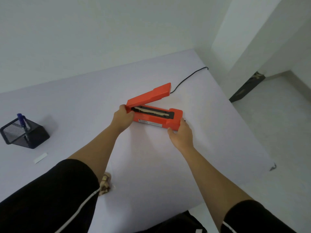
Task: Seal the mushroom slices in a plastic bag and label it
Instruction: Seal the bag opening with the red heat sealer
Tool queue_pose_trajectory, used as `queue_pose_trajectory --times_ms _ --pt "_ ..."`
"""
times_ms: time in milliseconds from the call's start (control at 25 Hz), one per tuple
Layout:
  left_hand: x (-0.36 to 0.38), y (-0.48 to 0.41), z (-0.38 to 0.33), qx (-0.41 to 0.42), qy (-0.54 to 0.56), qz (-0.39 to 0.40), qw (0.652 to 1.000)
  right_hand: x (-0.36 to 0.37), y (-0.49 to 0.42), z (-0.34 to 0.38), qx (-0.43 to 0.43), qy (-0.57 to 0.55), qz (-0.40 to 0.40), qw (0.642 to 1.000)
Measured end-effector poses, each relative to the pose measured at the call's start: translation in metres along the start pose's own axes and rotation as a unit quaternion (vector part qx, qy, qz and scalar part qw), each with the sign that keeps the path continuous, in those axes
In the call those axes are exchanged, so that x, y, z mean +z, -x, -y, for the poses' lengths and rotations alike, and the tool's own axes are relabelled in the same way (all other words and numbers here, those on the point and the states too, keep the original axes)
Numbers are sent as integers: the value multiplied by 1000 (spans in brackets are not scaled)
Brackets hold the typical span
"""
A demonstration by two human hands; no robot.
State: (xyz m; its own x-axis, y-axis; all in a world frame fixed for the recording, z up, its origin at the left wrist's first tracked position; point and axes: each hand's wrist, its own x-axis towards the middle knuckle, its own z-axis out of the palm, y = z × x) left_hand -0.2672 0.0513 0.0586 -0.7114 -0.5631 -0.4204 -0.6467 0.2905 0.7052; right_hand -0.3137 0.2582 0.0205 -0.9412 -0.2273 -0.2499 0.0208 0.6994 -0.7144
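At the near edge of the pale lilac surface (151, 174), partly hidden under the left forearm, a small heap of tan mushroom slices (105, 183) is seen; whether a bag surrounds it cannot be told. Further left, a white label strip (40, 158) lies flat, and just beyond it a black mesh pen holder (23, 132) stands with a blue pen (21, 121) in it. Toward the middle of the surface, an orange heat sealer (154, 113) is held at both ends: the left hand (123, 117) is closed around its left, hinge end, and the right hand (180, 135) is wrapped over its right end. The sealer's lid is raised, exposing the black sealing bar. From its far end a black power cord (188, 78) runs away to the right.
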Motion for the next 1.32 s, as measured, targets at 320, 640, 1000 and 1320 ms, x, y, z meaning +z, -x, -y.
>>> queue_pose_trajectory --times_ms 320,640,1000,1320 --pt "-3 -1 -6 170 -211 3 962 -6 14 0 11 87 91 992" --pt "-9 -5 -1 108 -88 -43 989 -15 15 4 5 142 146 979" --pt "-53 20 54 95 -47 -55 993 49 71 23 -65 56 -21 996" --pt "-92 81 187 -64 -22 -112 991 140 94 69 -122 70 145 979"
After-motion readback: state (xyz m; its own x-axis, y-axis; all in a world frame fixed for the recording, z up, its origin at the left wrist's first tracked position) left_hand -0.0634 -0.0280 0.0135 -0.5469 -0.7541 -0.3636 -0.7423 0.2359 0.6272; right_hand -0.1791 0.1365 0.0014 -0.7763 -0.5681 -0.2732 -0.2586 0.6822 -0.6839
